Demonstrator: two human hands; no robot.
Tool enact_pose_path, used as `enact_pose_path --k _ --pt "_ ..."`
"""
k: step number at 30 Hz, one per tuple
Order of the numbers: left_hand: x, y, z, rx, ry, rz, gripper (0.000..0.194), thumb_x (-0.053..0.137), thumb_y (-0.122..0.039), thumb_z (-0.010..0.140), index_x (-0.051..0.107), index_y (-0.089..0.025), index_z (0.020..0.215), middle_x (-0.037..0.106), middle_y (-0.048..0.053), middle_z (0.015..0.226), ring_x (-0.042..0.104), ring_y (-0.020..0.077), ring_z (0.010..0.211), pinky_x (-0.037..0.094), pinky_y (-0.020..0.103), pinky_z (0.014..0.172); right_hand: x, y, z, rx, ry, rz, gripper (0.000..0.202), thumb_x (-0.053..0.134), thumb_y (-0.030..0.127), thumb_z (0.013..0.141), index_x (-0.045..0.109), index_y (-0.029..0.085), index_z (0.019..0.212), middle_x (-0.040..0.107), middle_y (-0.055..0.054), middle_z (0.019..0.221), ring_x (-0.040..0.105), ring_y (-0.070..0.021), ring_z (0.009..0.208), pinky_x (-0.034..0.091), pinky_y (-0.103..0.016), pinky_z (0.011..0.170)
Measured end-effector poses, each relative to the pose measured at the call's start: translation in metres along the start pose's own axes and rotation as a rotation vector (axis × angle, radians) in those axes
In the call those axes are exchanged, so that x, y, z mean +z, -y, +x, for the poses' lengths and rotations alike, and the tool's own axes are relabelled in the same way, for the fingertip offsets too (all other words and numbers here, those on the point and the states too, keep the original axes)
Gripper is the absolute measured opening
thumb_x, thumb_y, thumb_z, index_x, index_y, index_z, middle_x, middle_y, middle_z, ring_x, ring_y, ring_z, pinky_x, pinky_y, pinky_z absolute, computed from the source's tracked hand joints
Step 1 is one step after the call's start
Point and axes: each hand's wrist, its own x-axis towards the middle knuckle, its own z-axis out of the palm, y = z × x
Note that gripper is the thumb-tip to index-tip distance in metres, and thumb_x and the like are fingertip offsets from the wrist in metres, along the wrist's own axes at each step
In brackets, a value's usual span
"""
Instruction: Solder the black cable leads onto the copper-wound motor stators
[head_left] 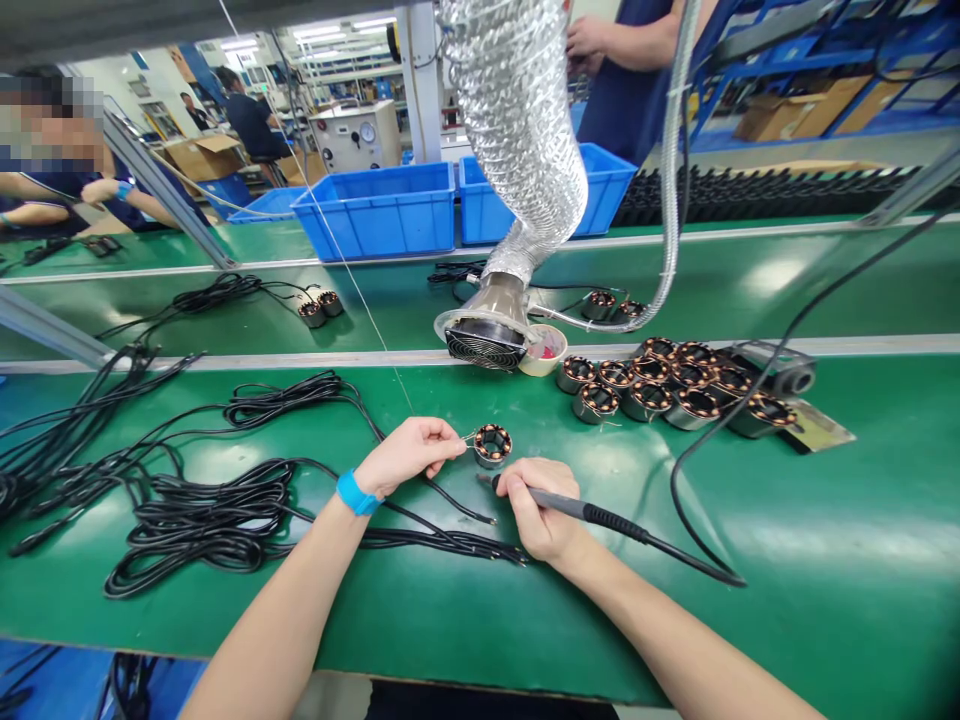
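A small ring-shaped motor stator (493, 446) with copper windings sits on the green bench in front of me. My left hand (405, 457), a blue band at its wrist, is closed in a pinch on thin wire at the stator's left side. A fine pale strand (346, 262) runs down from above to the back of this hand; whether it passes into the fingers is unclear. In my right hand (546, 510) is a soldering iron (562, 503), held like a pen. Its tip points left, just below the stator and apart from it.
Black cables (217, 510) lie coiled at left, their stripped ends reaching between my arms. Several more stators (649, 398) stand grouped at right. A fume extraction hose (517, 130) hangs ahead, near a tape roll (544, 352). Behind are blue bins (382, 215) and co-workers.
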Motion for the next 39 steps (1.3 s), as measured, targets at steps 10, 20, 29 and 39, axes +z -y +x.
enact_pose_path --k 10,20,29,39 --pt "-0.002 0.001 0.001 0.001 0.022 -0.003 0.03 0.071 -0.041 0.076 0.063 -0.012 0.08 0.056 -0.002 0.062 0.043 0.0063 0.046 0.033 0.02 0.047 0.004 -0.005 -0.003 0.018 0.035 0.004 0.028 0.043 0.019 0.09 0.056 0.02 0.065 0.058 0.002 0.055 0.053 -0.011 0.047 0.039 -0.026 0.055" --pt "-0.001 0.001 0.003 -0.029 0.012 -0.091 0.047 0.085 -0.048 0.057 0.061 -0.013 0.077 0.056 -0.004 0.057 0.045 0.0057 0.045 0.034 0.021 0.046 -0.01 -0.003 0.003 0.013 0.009 -0.009 0.029 0.046 0.018 0.092 0.056 0.021 0.065 0.059 0.004 0.058 0.056 -0.0109 0.049 0.04 -0.025 0.053" --pt "-0.012 0.003 0.009 -0.031 0.028 -0.098 0.053 0.086 -0.053 0.052 0.065 -0.012 0.079 0.057 -0.005 0.054 0.05 0.007 0.045 0.041 0.023 0.049 -0.014 -0.007 0.008 0.089 -0.096 0.026 0.033 0.051 0.03 0.09 0.059 0.022 0.06 0.06 0.002 0.058 0.054 -0.0138 0.048 0.041 -0.026 0.049" --pt "-0.018 0.003 0.009 0.01 0.056 -0.111 0.041 0.082 -0.047 0.062 0.066 -0.012 0.077 0.059 -0.002 0.061 0.048 0.0055 0.045 0.04 0.021 0.045 -0.023 -0.02 0.001 0.367 -0.221 0.27 0.026 0.06 0.034 0.084 0.062 0.022 0.061 0.059 0.0 0.062 0.042 -0.0125 0.042 0.027 -0.03 0.037"
